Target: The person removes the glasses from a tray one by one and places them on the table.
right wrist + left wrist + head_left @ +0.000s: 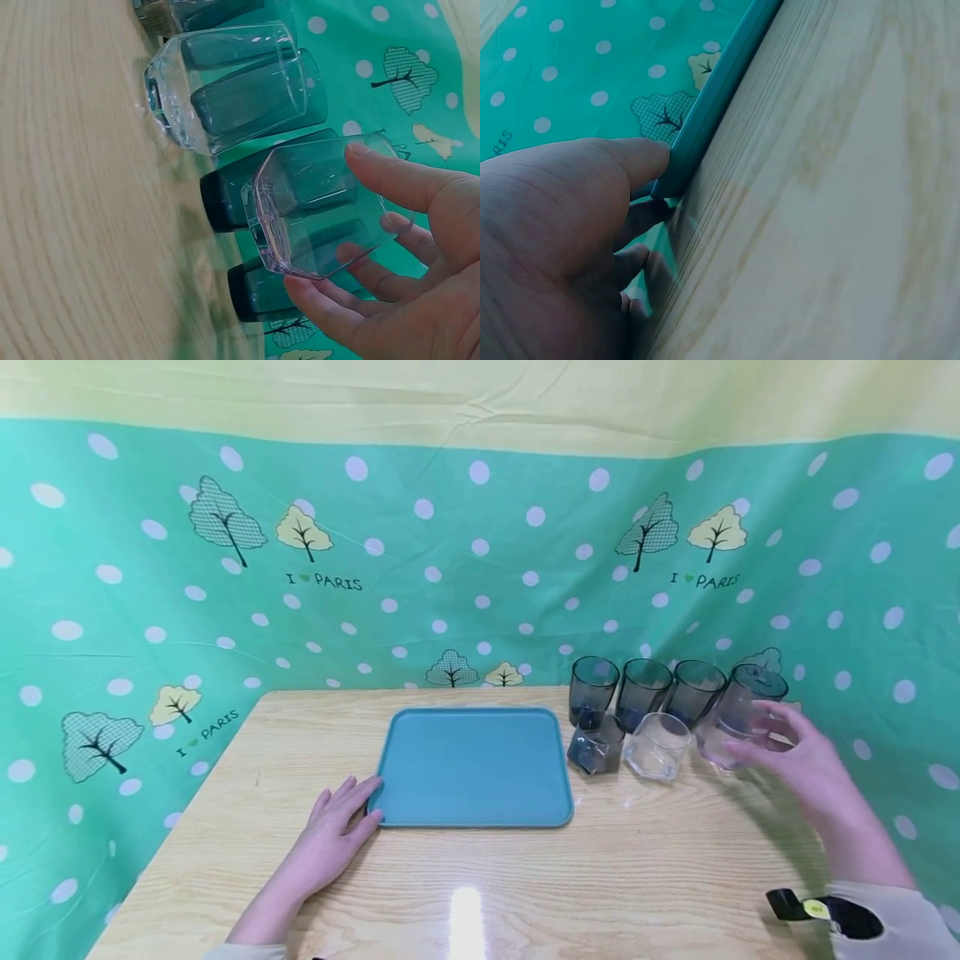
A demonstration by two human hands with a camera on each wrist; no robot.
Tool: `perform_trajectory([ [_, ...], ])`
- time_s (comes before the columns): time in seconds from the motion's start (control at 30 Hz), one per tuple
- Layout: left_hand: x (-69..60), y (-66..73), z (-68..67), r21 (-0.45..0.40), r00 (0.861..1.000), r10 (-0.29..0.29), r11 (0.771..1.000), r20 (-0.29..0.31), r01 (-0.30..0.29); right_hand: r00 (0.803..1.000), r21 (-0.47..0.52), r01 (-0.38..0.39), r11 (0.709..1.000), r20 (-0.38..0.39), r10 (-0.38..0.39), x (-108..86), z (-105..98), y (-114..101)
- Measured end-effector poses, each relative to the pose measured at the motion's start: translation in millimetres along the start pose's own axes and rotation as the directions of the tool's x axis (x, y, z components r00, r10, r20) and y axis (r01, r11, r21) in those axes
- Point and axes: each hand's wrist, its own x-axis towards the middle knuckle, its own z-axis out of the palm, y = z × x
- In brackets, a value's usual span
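Note:
In the head view, my left hand (333, 843) touches the front left corner of a blue-green rectangular tray (472, 768). Its fingers are loosely extended, and the left wrist view shows the thumb against the rim. On the right side, my right hand (795, 752) holds a clear, faintly pink drinking glass (307, 210) between thumb and fingers. Whether this glass touches the table I cannot tell. To its left stand a clear faceted glass (657, 747) and a short dark grey glass (597, 743).
Behind these stand several tall dark glasses (645, 689) in a row, near the green dotted curtain (480, 568) at the table's back edge. The wooden table (570, 885) reflects a bright light in front of the tray.

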Motion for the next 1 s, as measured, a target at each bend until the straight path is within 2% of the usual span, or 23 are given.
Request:
perform_trajectory([
  [0.13,-0.8,1.3,0.0,0.001,1.0,0.008,1.0,-0.009,-0.008,1.0,0.0,-0.009,1.0,0.018,0.009,1.8,2,4],
  [0.27,-0.7,1.4,0.5,0.004,1.0,0.015,1.0,-0.014,-0.014,1.0,0.045,-0.001,0.999,0.026,0.0,4.5,5,9],
  [0.53,1.4,-1.2,1.5,-0.003,1.0,-0.001,1.0,-0.003,0.001,0.999,0.089,0.023,0.996,0.036,-0.026,8.2,9,17],
  [1.0,0.3,-0.9,0.7,-0.002,1.0,-0.01,1.0,0.005,0.01,0.998,0.097,0.021,0.995,0.052,-0.026,11.1,14,22],
])
